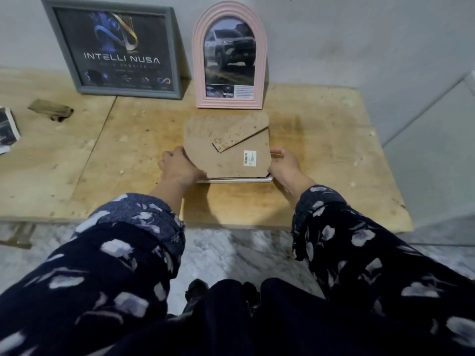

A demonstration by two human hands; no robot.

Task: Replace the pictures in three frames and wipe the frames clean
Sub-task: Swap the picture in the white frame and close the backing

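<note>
— Where is the face-down white frame with the brown fibreboard back?
— On the wooden table, between both hands: left hand and right hand grip its side edges.

Matt brown fibreboard backing on a glossy white frame; rough, stained plywood table.
</note>
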